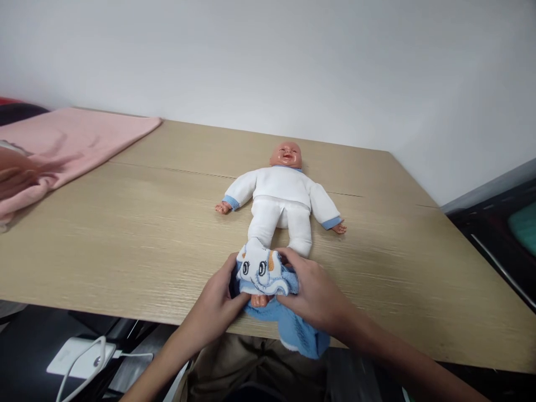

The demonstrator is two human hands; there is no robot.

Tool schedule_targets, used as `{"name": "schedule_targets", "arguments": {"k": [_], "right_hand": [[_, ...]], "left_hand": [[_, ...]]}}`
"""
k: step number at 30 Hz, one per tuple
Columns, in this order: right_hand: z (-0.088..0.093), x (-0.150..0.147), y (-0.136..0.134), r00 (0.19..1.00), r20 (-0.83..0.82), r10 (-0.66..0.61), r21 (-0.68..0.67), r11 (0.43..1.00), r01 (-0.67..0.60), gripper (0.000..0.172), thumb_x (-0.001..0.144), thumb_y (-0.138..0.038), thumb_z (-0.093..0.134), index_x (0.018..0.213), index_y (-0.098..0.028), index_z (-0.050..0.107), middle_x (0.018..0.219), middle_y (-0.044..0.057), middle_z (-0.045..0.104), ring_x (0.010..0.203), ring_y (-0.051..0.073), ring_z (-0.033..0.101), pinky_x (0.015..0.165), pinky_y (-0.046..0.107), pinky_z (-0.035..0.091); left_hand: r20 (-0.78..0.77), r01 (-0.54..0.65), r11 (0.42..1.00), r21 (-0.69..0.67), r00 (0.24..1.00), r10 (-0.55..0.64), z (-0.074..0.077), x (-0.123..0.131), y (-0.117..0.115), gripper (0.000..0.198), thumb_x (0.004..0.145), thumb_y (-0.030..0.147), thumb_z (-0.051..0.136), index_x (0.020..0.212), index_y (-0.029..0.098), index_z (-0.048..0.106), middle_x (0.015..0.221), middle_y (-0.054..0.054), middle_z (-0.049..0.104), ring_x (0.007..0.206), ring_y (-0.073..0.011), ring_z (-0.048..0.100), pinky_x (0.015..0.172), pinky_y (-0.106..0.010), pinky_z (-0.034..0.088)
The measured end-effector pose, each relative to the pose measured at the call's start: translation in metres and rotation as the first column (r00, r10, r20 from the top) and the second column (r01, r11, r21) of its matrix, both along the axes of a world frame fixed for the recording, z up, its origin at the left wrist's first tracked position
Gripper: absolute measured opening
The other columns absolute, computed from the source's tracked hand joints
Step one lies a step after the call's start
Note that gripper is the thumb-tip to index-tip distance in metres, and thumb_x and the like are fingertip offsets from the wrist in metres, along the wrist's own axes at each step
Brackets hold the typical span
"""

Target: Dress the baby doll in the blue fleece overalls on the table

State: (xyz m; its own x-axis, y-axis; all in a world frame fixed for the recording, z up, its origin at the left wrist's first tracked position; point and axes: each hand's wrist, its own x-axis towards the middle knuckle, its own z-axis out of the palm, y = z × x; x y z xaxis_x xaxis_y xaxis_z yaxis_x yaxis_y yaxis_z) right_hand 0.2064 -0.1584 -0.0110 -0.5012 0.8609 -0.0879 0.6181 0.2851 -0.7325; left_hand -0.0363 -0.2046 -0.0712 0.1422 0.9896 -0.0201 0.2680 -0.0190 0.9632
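- Doll (282,184) lay on its back on the wooden table (159,251), head toward the wall (268,67) and legs toward the person.
- It wore a white top (281,183) with a blue collar and blue cuffs; its arms were spread out to both sides, palms and fingers resting near the wood.
- Its white legs (264,218) ran down to the near edge of the table, where the lower ends went behind the hands and the cloth.
- A blue-and-white garment (259,271) was bunched around the doll's lower leg, with a cartoon face of two large eyes on its upper side.
- The toes of one foot (260,300) showed just below that face, between the two thumbs.
- A blue part of the garment hung down past the table edge, below the right hand.
- The left hand (221,293) grasped one side of the bunched cloth, its thumb beside the toes and its other fingers partly hidden behind.
- The right hand (314,285) grasped the opposite side, fingers curled over the top and thumb underneath.
- At far left, another person's hand (19,176), blurred, was over a pink blanket (92,134); whether its fingers gripped could not be told.
- Below the table at left, a white device (73,357) lay on a dark surface, joined to a white cable (136,354).
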Motion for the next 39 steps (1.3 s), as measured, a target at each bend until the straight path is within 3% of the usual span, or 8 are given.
{"name": "schedule_targets", "arguments": {"k": [7, 13, 17, 21, 23, 27, 31, 39], "right_hand": [[-0.009, 0.001, 0.026, 0.975, -0.214, 0.061, 0.206, 0.979, -0.016, 0.035, 0.082, -0.011, 0.083, 0.114, -0.021, 0.074, 0.127, 0.011, 0.077, 0.118, 0.032, 0.073, 0.102, 0.042, 0.054], [-0.001, 0.008, 0.063, 0.929, -0.228, 0.29, 0.158, 0.953, -0.259, 0.023, 0.093, -0.026, 0.088, 0.112, -0.022, 0.075, 0.113, 0.004, 0.08, 0.104, 0.026, 0.075, 0.096, 0.038, 0.056], [0.007, 0.015, 0.075, 0.909, -0.233, 0.347, 0.042, 0.937, -0.347, 0.047, 0.094, -0.049, 0.091, 0.129, -0.024, 0.074, 0.122, 0.004, 0.08, 0.109, 0.027, 0.075, 0.097, 0.038, 0.057], [0.01, 0.028, 0.077, 0.889, -0.27, 0.369, -0.033, 0.919, -0.392, 0.056, 0.097, -0.051, 0.088, 0.142, -0.025, 0.069, 0.136, 0.008, 0.077, 0.121, 0.028, 0.074, 0.103, 0.04, 0.057], [0.008, 0.036, 0.076, 0.88, -0.29, 0.375, -0.054, 0.912, -0.407, 0.054, 0.097, -0.05, 0.088, 0.14, -0.024, 0.069, 0.137, 0.008, 0.076, 0.123, 0.029, 0.072, 0.103, 0.04, 0.057], [0.004, 0.049, 0.077, 0.884, -0.315, 0.344, -0.124, 0.909, -0.398, 0.049, 0.095, -0.05, 0.088, 0.13, -0.023, 0.069, 0.12, 0.005, 0.074, 0.106, 0.023, 0.07, 0.09, 0.034, 0.056], [0.006, 0.058, 0.077, 0.866, -0.357, 0.351, -0.171, 0.887, -0.43, 0.053, 0.093, -0.051, 0.09, 0.132, -0.023, 0.068, 0.12, 0.005, 0.072, 0.11, 0.024, 0.069, 0.095, 0.036, 0.056], [0.015, 0.069, 0.072, 0.866, -0.383, 0.321, -0.193, 0.889, -0.415, 0.051, 0.105, -0.058, 0.074, 0.141, -0.022, 0.072, 0.127, 0.008, 0.077, 0.115, 0.025, 0.072, 0.099, 0.038, 0.058]], "left_hand": [[-0.112, 0.026, 0.991, 0.131, 0.994, -0.012, 0.003, -0.012, 0.027, 0.037, 0.099, 0.025, 0.067, 0.136, 0.022, 0.071, 0.143, -0.012, 0.074, 0.132, -0.033, 0.067, 0.118, -0.048, 0.051], [-0.15, 0.364, 0.92, 0.149, 0.927, -0.342, 0.014, -0.045, 0.072, 0.035, 0.105, 0.033, 0.072, 0.139, 0.023, 0.072, 0.152, -0.013, 0.072, 0.141, -0.0348, 0.066, 0.127, -0.052, 0.049], [-0.1, 0.454, 0.887, 0.087, 0.89, -0.445, 0.02, -0.061, 0.086, 0.051, 0.108, 0.035, 0.072, 0.157, 0.026, 0.063, 0.16, -0.012, 0.068, 0.145, -0.0349, 0.066, 0.125, -0.05, 0.052], [0.054, 0.518, 0.855, 0.017, 0.853, -0.518, 0.02, -0.068, 0.083, 0.072, 0.103, 0.036, 0.08, 0.169, 0.031, 0.051, 0.171, -0.014, 0.058, 0.155, -0.0376, 0.058, 0.127, -0.052, 0.051], [0.099, 0.545, 0.838, 0.014, 0.833, -0.544, 0.021, -0.069, 0.082, 0.065, 0.102, 0.037, 0.083, 0.162, 0.029, 0.058, 0.163, -0.014, 0.063, 0.151, -0.0361, 0.06, 0.126, -0.052, 0.05], [0.087, 0.479, 0.878, -0.001, 0.875, -0.477, 0.027, -0.069, 0.086, 0.031, 0.106, 0.04, 0.077, 0.132, 0.023, 0.071, 0.133, -0.009, 0.071, 0.129, -0.0279, 0.067, 0.116, -0.044, 0.054], [0.082, 0.37, 0.928, -0.047, 0.927, -0.365, 0.034, -0.07, 0.094, 0.025, 0.11, 0.044, 0.068, 0.123, 0.022, 0.071, 0.116, -0.007, 0.071, 0.11, -0.0241, 0.067, 0.102, -0.039, 0.057], [-0.164, 0.304, 0.949, 0.085, 0.944, -0.287, 0.07, -0.049, 0.106, 0.039, 0.115, 0.052, 0.055, 0.147, 0.029, 0.062, 0.151, -0.01, 0.064, 0.139, -0.0295, 0.061, 0.116, -0.043, 0.053]]}}
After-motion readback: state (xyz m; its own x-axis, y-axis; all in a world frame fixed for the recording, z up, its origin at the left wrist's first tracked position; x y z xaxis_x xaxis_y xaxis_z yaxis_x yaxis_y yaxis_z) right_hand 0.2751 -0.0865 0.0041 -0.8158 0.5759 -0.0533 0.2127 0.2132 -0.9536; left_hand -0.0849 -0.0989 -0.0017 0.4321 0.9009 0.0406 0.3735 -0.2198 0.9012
